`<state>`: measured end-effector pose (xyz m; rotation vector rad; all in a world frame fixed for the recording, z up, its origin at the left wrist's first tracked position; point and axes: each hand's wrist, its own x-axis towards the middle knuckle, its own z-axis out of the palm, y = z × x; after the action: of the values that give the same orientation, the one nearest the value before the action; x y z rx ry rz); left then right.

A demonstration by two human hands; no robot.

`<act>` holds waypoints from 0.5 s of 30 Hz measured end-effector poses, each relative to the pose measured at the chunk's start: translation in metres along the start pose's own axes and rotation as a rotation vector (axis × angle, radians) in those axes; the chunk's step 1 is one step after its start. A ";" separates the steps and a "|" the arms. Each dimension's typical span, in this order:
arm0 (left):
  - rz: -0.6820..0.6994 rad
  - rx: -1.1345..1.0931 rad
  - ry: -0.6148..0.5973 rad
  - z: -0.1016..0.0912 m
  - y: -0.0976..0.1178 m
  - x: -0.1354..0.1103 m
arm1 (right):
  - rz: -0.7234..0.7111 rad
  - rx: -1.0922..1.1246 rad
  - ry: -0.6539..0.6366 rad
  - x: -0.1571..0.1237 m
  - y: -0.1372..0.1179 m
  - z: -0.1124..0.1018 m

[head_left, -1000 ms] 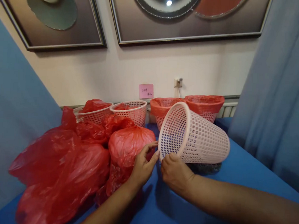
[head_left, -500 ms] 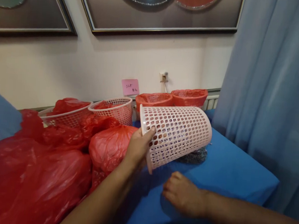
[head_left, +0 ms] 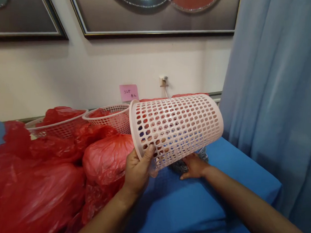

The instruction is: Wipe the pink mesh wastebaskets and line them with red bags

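My left hand grips the rim of a pale pink perforated plastic basket, held on its side in the air with its mouth facing left. My right hand reaches under the basket to a dark grey crumpled bundle lying on the blue tablecloth. Its fingers rest on the bundle, partly hidden by the basket, so I cannot tell whether they grip it. A tied red plastic bag sits just left of my left hand.
A heap of red plastic bags fills the left of the table. Two pink baskets with red bags stand behind it by the wall. A pink note and a socket are on the wall. A blue curtain hangs right.
My left hand took the basket by its rim and lifted it off the table. My right hand let go of the basket and reached under it to the dark bundle.
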<state>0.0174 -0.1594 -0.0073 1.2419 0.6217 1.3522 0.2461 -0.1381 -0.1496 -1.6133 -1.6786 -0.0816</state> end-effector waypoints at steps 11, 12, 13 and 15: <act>-0.004 0.263 -0.113 -0.023 -0.091 0.005 | 0.589 0.220 0.329 -0.084 0.077 -0.051; 0.008 0.286 -0.128 -0.025 -0.099 0.006 | 0.647 0.232 0.421 -0.080 0.076 -0.059; 0.025 0.313 -0.148 -0.027 -0.107 0.006 | 0.658 0.239 0.483 -0.074 0.072 -0.067; 0.066 0.378 -0.215 -0.031 -0.119 0.008 | 0.573 0.224 0.532 -0.055 0.051 -0.077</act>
<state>0.0355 -0.1173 -0.1216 1.6997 0.7086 1.1650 0.3204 -0.2158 -0.1511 -1.6548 -0.7654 -0.0273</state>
